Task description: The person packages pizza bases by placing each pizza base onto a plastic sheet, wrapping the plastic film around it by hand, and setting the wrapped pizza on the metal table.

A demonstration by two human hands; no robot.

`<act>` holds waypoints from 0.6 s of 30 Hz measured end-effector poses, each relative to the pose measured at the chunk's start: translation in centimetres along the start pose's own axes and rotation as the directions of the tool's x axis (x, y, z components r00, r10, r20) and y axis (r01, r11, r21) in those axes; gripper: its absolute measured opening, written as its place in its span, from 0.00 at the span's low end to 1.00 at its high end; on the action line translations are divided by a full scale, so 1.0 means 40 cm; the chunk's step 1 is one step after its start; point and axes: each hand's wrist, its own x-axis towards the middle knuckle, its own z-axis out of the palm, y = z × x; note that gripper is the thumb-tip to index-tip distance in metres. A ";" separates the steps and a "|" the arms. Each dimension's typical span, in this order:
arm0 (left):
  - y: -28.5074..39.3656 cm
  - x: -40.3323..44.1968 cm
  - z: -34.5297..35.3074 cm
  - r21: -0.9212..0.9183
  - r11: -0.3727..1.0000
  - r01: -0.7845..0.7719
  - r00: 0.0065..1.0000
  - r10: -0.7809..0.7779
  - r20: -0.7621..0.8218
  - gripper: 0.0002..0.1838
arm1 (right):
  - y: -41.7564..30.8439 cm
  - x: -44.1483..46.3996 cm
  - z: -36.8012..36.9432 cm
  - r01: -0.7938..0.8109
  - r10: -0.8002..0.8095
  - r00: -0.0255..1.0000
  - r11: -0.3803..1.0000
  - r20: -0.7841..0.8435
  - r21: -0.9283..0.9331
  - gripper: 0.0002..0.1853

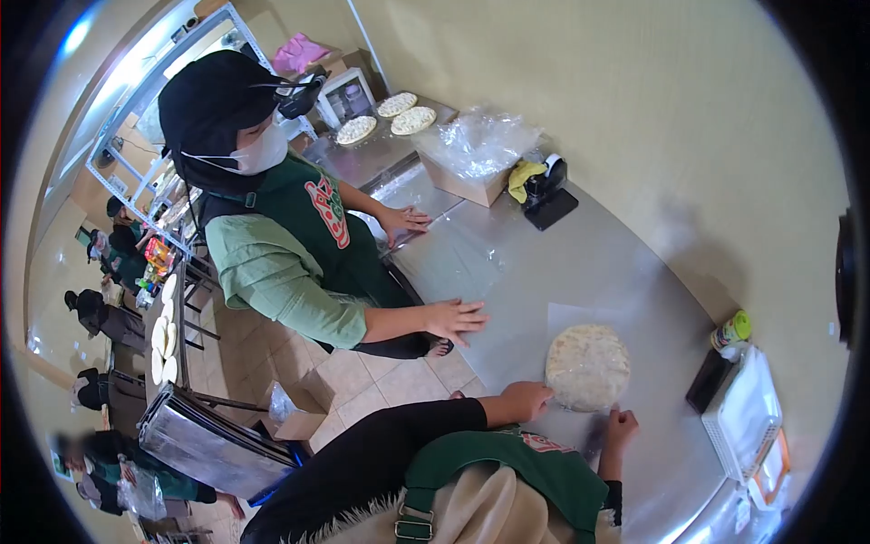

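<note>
A round, pale flatbread [587, 367] lies on the metal table [648, 299], with shiny clear plastic over it and a white sheet corner showing beyond. My left hand [528, 401] is closed at the bread's lower left, its fingertips pinching the plastic's near edge. At the lower right, my right hand [622, 427] is also closed on that edge, close to the bread. The co-worker's two hands [457, 319] [404, 222] rest spread on the table to the left, apart from mine.
A masked co-worker [285, 218] stands at the left. Farther back are a box [464, 181] of plastic bags, a black phone [551, 209] and topped rounds [412, 121]. White baskets [743, 417] and a green-lidded container [730, 330] sit at the right. Other people work at the far left.
</note>
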 end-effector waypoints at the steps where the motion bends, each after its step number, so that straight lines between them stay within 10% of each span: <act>1: -0.001 0.003 0.004 0.005 1.000 -0.015 1.000 0.015 0.007 0.08 | -0.003 -0.008 0.006 -0.004 0.003 1.000 1.000 -0.002 -0.009 0.11; 3: -0.005 0.010 0.015 0.003 0.999 -0.036 0.999 0.036 0.019 0.07 | -0.019 -0.031 0.022 -0.424 0.317 0.901 0.790 0.297 0.443 0.09; 9: 0.001 0.028 0.023 -0.102 0.987 -0.121 0.987 0.130 0.092 0.07 | -0.057 -0.039 0.060 -0.561 0.435 0.795 0.259 0.424 0.786 0.12; 18: 0.029 0.045 -0.012 -0.189 0.954 -0.234 0.970 0.243 0.026 0.06 | -0.090 0.044 0.050 -0.611 0.456 0.753 0.215 0.475 0.762 0.12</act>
